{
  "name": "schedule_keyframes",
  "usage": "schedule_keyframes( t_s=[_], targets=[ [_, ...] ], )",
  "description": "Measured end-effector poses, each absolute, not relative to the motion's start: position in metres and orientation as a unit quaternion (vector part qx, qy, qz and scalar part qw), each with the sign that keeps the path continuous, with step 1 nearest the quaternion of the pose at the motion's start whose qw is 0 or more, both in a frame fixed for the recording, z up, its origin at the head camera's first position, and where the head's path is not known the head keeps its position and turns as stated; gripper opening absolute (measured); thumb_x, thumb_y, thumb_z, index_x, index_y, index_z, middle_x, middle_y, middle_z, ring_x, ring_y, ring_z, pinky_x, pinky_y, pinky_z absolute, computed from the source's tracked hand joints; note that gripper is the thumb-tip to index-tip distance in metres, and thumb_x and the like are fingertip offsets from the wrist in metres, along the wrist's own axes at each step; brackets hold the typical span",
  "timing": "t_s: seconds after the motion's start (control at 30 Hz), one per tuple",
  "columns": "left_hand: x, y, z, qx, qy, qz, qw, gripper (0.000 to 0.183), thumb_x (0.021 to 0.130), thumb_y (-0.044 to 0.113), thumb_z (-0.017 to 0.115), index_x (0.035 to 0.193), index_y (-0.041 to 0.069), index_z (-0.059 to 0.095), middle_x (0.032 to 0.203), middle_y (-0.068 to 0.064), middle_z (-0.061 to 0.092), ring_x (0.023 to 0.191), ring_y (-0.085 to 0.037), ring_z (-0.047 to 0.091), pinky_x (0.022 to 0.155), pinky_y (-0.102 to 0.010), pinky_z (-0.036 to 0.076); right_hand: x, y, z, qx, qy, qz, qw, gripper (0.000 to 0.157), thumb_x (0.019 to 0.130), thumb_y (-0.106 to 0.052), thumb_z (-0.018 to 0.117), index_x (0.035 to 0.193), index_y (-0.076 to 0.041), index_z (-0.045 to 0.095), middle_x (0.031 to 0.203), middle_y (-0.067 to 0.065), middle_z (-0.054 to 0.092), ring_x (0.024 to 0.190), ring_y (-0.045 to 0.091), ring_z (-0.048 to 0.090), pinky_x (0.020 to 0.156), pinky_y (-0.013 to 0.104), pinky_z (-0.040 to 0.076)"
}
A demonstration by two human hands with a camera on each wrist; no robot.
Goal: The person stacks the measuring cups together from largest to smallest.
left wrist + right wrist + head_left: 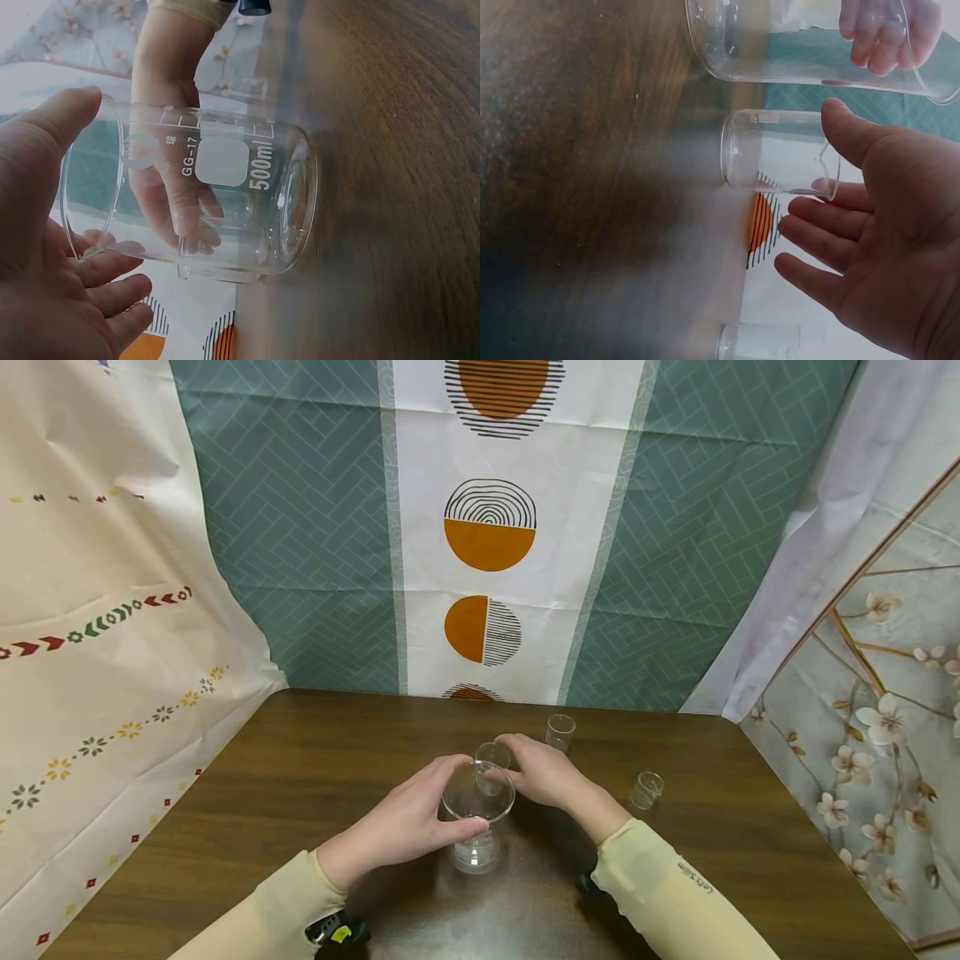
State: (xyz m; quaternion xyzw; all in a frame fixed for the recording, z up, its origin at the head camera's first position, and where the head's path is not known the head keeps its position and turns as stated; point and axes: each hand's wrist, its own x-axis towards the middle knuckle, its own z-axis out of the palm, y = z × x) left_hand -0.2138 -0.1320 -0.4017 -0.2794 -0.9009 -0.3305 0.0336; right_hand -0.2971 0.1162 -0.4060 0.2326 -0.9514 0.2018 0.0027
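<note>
A large glass beaker point(289, 217) marked 500ml stands on the brown table in front of me. My left hand point(423, 814) grips it at the rim, thumb on the near side and index finger on the far side. Just beyond it is a smaller glass beaker point(780, 150). My right hand point(543, 770) pinches this one by its rim between thumb and index finger, the other fingers held apart from the glass. In the head view the large beaker's rim partly overlaps the smaller beaker. Whether the smaller beaker's base touches the table I cannot tell.
Another small glass beaker point(559, 732) stands near the table's back edge, to the right. A still smaller beaker point(647, 790) is further right, beyond my right forearm. Patterned cloth point(322, 527) hangs behind the brown table point(300, 777).
</note>
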Motion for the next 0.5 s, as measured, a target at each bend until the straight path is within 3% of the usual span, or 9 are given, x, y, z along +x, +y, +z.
schedule_keyframes(
  t_s=[0.5],
  targets=[
    [-0.2120,-0.1332,-0.4025,-0.276,-0.901,-0.334,0.033,0.089,0.095,0.065,0.081,0.160,0.014,0.049,0.156,-0.003,0.057,0.137,-0.022,0.059,0.110,-0.053,0.052,-0.2920,0.1180,-0.4053,0.221,-0.951,0.213,0.042,0.066,0.099,-0.048,0.084,0.145,-0.005,0.067,0.142,0.013,0.071,0.127,0.033,0.069,0.108,0.054,0.054]
  ],
)
